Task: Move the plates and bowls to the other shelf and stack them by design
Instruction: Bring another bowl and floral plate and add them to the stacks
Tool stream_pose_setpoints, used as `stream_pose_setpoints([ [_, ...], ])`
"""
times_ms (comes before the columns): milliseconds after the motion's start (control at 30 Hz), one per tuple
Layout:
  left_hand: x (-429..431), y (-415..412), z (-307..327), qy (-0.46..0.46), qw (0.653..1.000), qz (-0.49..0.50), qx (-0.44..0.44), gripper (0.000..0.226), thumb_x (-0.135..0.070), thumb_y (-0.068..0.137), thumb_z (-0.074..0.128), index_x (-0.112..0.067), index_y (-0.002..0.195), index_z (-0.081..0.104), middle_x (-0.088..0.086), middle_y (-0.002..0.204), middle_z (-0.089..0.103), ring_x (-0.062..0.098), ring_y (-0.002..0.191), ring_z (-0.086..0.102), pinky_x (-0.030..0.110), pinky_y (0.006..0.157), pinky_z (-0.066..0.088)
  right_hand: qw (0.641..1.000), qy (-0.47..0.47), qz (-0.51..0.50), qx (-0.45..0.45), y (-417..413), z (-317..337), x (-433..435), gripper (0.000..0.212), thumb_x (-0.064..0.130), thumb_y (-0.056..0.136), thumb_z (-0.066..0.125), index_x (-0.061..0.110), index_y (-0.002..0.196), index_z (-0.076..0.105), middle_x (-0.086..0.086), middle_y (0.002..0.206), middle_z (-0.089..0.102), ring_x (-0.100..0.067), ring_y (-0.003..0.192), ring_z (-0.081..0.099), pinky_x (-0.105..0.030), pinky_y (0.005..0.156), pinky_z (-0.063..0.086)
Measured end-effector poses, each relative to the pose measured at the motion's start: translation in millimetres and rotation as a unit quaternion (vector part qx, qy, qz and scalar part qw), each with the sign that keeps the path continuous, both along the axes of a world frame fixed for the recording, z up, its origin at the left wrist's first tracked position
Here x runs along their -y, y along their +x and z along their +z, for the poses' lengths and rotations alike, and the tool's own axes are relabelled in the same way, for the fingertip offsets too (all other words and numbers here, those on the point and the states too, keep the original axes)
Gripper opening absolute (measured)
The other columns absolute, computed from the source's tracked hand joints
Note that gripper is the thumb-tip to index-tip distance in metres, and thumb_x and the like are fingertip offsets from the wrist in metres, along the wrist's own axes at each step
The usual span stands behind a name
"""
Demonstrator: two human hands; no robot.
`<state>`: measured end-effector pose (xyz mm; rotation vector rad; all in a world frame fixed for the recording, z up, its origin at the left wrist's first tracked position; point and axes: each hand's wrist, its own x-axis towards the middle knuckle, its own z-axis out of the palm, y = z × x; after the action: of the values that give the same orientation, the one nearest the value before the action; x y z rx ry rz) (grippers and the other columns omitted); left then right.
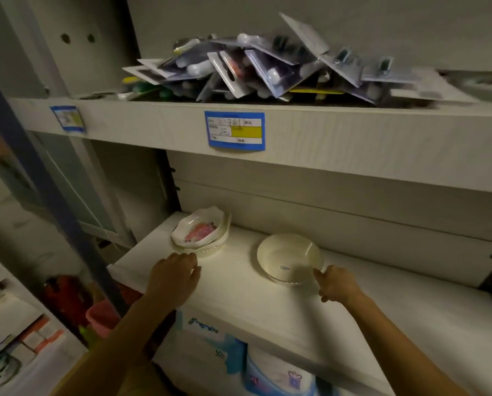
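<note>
A white laminate shelf (239, 298) in a dim storeroom held the crockery. At its left end was a stack of scalloped white bowls printed with a pink floral design (199, 232). Well apart to the right was a plain cream round bowl with a small blue mark inside (289, 260).

The person's left hand (173, 277) lay palm down with its fingers nearly straight, just short of the stack's base and holding nothing. The right hand (337, 284), loosely curled and also empty, reached for the plain bowl's near rim. Whether a fingertip touched it could not be told.

Overhead, a loose heap of blister-packed goods (267, 67) crowded the upper shelf above a blue-bordered label (234, 131).

The top patterned bowl appeared to sit askew in its stack. Lifted one-handed from below, it could likely slide off. A pinch on the plain bowl's rim alone might let it tip or slip. Raising either load carelessly could strike the shelf edge above. If the two designs were carried off together, they might end up wrongly stacked.
</note>
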<state>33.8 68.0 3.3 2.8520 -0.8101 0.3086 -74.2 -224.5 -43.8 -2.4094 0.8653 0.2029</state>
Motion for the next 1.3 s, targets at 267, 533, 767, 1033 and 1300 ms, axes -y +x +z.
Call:
stream_pose_setpoints([
  [267, -32, 72, -5, 0.015, 0.999, -0.033, -0.038, 0.027, -0.032, 0.096, 0.041, -0.014, 0.102, 0.061, 0.001, 0.092, 0.064, 0.011, 0.081, 0.055, 0.024, 0.08, 0.048, 0.971, 0.085, -0.214, 0.057, 38, -19, -32, 0.035, 0.021, 0.096, 0.044, -0.005, 0.119, 0.038, -0.007, 0.064, 0.06, -0.018, 0.046, 0.056, -0.026, 0.048, 0.043],
  [533, -56, 126, -20, -0.004, 0.993, -0.055, -0.109, 0.025, -0.025, 0.096, 0.04, -0.02, 0.072, 0.042, -0.009, 0.06, 0.039, 0.016, 0.07, 0.05, 0.026, 0.063, 0.036, 0.952, 0.084, -0.281, 0.085, 44, -12, -53, 0.032, 0.002, 0.089, 0.043, -0.008, 0.12, 0.039, -0.012, 0.068, 0.059, -0.033, 0.076, 0.056, -0.039, 0.072, 0.047],
  [767, -43, 173, -32, -0.061, 0.97, 0.045, -0.229, 0.053, -0.043, 0.097, 0.034, -0.004, 0.079, 0.065, 0.008, 0.072, 0.065, 0.024, 0.069, 0.062, 0.03, 0.062, 0.048, 0.935, 0.087, -0.296, 0.175, 24, 11, -84, 0.025, 0.0, 0.089, 0.038, -0.001, 0.114, 0.041, -0.009, 0.062, 0.064, -0.035, 0.069, 0.065, -0.041, 0.071, 0.048],
  [1033, -28, 197, -61, -0.22, 0.86, 0.107, -0.448, 0.039, -0.032, 0.086, 0.058, -0.004, 0.059, 0.058, 0.006, 0.047, 0.054, 0.017, 0.038, 0.041, 0.019, 0.042, 0.03, 0.927, 0.085, -0.316, 0.184, 4, 33, -117, 0.029, 0.001, 0.094, 0.037, -0.003, 0.123, 0.039, -0.009, 0.064, 0.062, -0.022, 0.059, 0.06, -0.03, 0.055, 0.043],
  [1300, -28, 209, -59, -0.249, 0.838, 0.094, -0.476, 0.036, -0.015, 0.09, 0.049, -0.01, 0.055, 0.042, 0.001, 0.039, 0.036, 0.01, 0.027, 0.027, 0.009, 0.034, 0.02, 0.919, 0.09, -0.337, 0.185, -9, 39, -122, 0.03, 0.004, 0.096, 0.036, -0.002, 0.125, 0.038, -0.008, 0.067, 0.061, -0.02, 0.059, 0.06, -0.03, 0.058, 0.045],
])
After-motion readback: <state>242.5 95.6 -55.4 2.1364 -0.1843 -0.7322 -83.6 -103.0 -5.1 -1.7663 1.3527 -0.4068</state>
